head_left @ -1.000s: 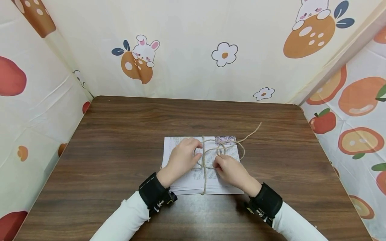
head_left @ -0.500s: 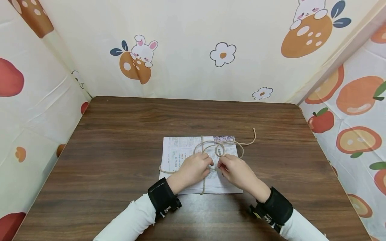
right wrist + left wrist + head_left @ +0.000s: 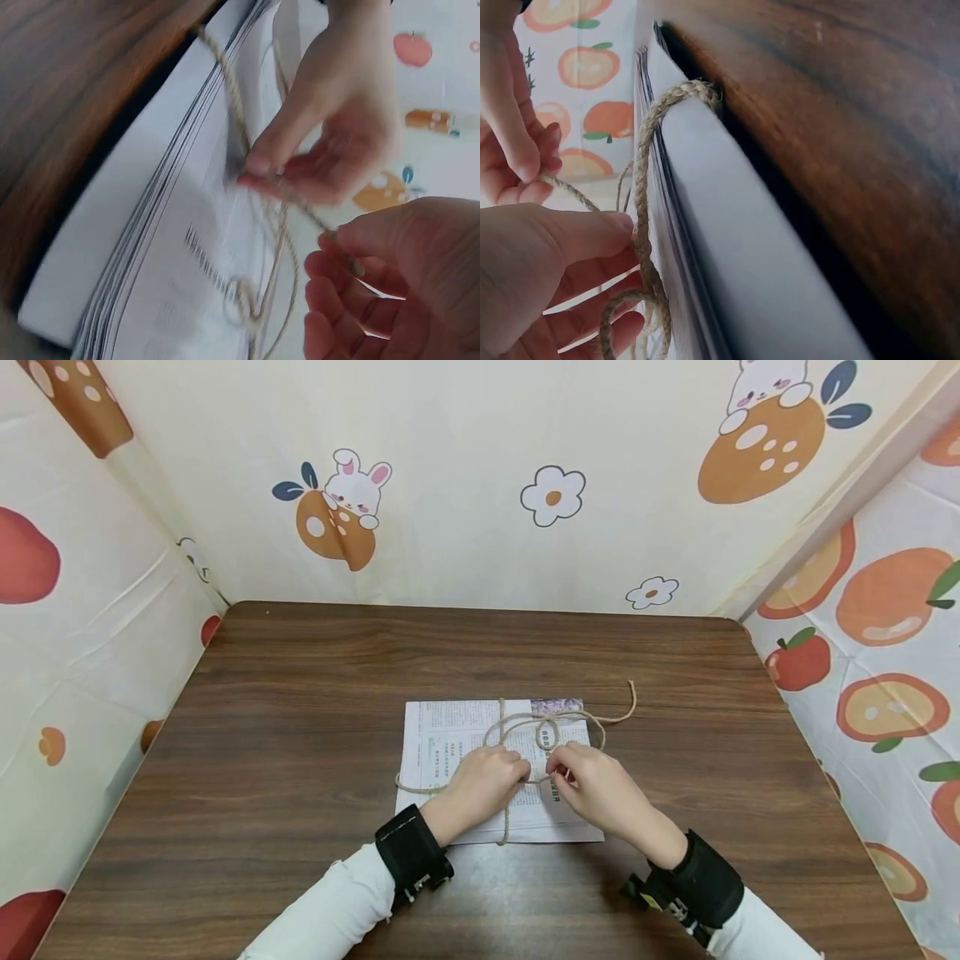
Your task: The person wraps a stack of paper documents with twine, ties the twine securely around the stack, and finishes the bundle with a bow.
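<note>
- On the brown table [image 3: 300,718], stacked printed papers [image 3: 450,731] are crossed by tan, twisted, looped twine [image 3: 643,195].
- One end is pinched by the right hand [image 3: 600,782].
- Twine is seemingly pinched by the left hand [image 3: 483,781].

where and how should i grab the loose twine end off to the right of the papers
Probably pinch the loose twine end just short of its tip, coming from the right: it curves out past the right edge of the papers, and that side looks unobstructed.
</note>
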`<state>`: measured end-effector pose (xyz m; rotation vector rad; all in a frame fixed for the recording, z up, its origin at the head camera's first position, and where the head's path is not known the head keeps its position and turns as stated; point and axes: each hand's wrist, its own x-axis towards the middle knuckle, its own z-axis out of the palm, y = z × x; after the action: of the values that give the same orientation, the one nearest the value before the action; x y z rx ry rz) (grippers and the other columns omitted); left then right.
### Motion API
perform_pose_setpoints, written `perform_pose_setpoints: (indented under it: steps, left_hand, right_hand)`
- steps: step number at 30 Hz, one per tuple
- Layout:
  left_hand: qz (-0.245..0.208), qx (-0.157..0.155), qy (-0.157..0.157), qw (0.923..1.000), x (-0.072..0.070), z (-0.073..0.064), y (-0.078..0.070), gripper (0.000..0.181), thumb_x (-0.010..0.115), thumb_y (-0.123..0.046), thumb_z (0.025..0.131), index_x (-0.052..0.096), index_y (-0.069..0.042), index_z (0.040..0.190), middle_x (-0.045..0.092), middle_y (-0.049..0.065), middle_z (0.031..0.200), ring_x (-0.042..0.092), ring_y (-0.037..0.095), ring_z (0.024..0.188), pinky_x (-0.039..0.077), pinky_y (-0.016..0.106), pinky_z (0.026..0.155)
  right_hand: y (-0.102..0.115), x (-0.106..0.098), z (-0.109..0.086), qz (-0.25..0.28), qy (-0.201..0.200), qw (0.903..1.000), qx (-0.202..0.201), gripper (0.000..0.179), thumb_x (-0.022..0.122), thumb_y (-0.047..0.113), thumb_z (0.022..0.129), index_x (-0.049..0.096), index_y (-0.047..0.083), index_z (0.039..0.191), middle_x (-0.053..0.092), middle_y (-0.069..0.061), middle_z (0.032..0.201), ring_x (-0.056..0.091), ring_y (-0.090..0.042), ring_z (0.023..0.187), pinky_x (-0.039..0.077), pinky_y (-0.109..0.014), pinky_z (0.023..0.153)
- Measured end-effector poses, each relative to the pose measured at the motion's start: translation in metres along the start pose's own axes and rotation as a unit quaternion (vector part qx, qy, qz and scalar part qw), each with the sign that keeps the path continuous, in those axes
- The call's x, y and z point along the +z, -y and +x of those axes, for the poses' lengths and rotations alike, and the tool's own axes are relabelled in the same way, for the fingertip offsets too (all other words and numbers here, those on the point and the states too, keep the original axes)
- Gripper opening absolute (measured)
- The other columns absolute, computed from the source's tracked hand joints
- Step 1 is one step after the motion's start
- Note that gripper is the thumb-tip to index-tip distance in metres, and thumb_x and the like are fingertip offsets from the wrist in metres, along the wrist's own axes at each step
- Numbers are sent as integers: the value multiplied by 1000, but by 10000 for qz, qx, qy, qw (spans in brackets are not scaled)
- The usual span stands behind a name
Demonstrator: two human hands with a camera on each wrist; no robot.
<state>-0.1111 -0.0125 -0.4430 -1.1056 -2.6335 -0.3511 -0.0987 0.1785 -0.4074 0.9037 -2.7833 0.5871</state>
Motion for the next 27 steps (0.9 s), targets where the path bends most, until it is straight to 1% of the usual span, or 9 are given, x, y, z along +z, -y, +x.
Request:
perform_pose_setpoints:
  steps: [3,6,8,11,15,20,24,27]
  left_hand:
    - [-12,47,-23,10000,-1,0,1,4,67,-17,81,67,-19,77,64,-8,73,58,10,64,45,22,57]
    - [-100,128,-24,9999,-3,0,1,4,66,-17,82,67,-19,79,64,-8,74,60,9,66,46,23,58]
    - [-188,177,-23,9997,-4,0,0,5,65,-16,83,67,-19,81,65,-9,76,61,8,66,47,23,58]
    - [-293,255,-28,9992,-7,0,-1,6,63,-15,84,67,-19,83,65,-9,77,61,7,67,47,22,58]
    - [-368,337,-77,9987,-8,-1,-4,8,60,-14,86,67,-19,83,64,-9,77,61,6,66,47,23,58]
    - [-417,410,-166,9982,-11,-2,-8,11,58,-15,88,65,-19,82,64,-10,75,60,6,64,47,23,57]
    - [-507,458,-187,9975,-14,-2,-9,10,58,-16,89,65,-19,83,64,-10,75,60,5,64,46,22,56]
    - [-555,496,-192,9970,-19,-3,-10,10,58,-16,89,65,-20,84,64,-11,76,60,4,65,46,22,56]
  right_hand:
    - [-11,-2,3,-36,-163,9996,239,8,67,7,79,61,13,82,58,5,76,56,-7,67,46,-22,58]
    - [-27,-3,6,-98,-367,9983,444,7,65,6,80,61,10,84,58,1,76,57,-11,68,46,-27,58]
    - [-39,-4,8,-120,-465,9974,541,7,65,5,81,62,8,87,58,-1,78,56,-13,69,46,-29,59]
    - [-57,-4,10,-90,-508,9962,698,10,62,4,84,63,5,93,58,-4,82,56,-16,72,45,-33,60]
    - [-80,-3,11,-89,-429,9953,863,13,59,5,86,63,4,99,59,-7,88,59,-21,77,47,-37,64]
    - [-102,1,12,-163,-212,9958,872,17,60,4,86,61,4,102,60,-10,91,60,-23,79,48,-39,64]
    - [-115,10,14,112,109,9961,867,16,59,4,86,61,4,102,62,-11,94,62,-25,83,49,-41,69]
    - [-123,16,13,297,246,9956,856,15,59,3,86,61,4,100,62,-11,94,62,-25,83,49,-41,71]
